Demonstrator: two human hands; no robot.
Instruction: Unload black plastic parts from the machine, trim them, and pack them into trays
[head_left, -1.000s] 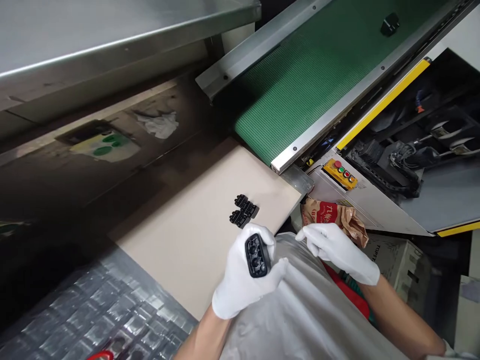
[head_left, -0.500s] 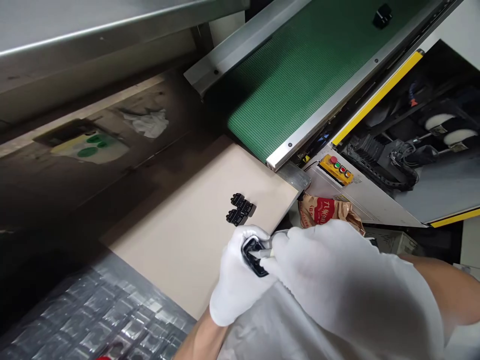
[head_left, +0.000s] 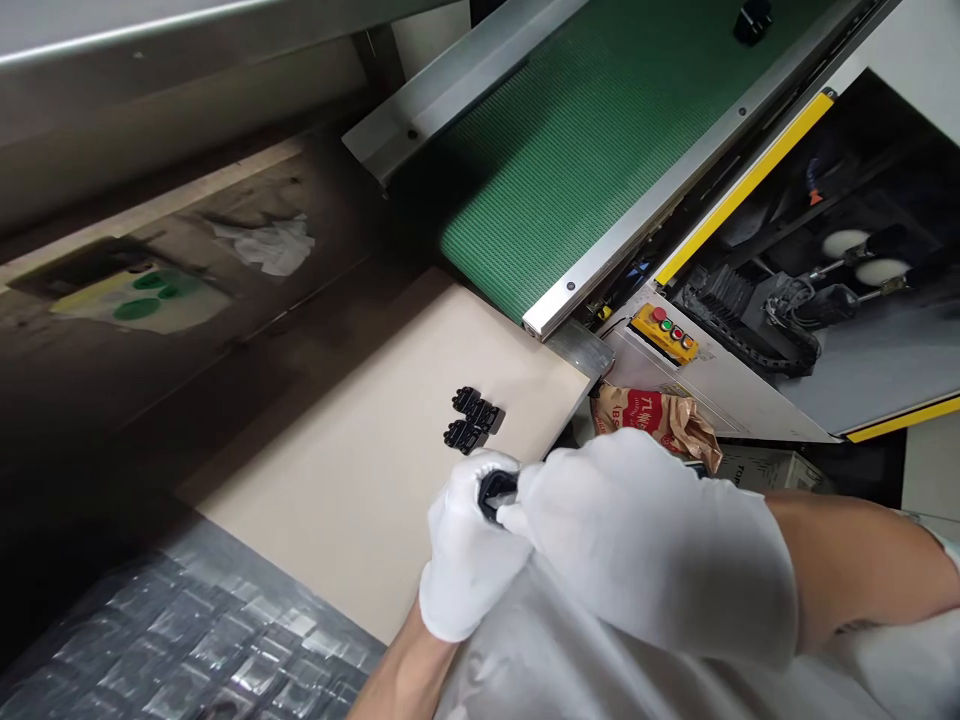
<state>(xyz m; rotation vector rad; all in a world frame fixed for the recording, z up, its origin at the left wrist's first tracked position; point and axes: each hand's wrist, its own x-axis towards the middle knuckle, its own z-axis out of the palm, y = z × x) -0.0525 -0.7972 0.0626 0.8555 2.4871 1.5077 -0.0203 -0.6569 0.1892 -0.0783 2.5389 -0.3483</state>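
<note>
My left hand [head_left: 469,560], in a white glove, is closed around a small black plastic housing [head_left: 491,490] with a hollow inside. My right hand [head_left: 585,500], also gloved in white, has its fingers bent in at the housing's opening and covers its right part. A slim grey pointed tool showed in those fingers a moment earlier; now the hand hides it. Just beyond my hands, several small black plastic parts [head_left: 471,420] lie close together on the beige board [head_left: 360,470].
A green conveyor belt [head_left: 555,170] carries a black part [head_left: 752,20] at its far end. Right of it stand a yellow button box [head_left: 665,333], a machine and a brown paper bag [head_left: 652,415]. Clear plastic trays [head_left: 217,640] lie at lower left.
My right hand has moved left and further over the housing, hiding the grey tool and more of the opening. The housing appears turned in my left hand. The whole view has shifted slightly.
</note>
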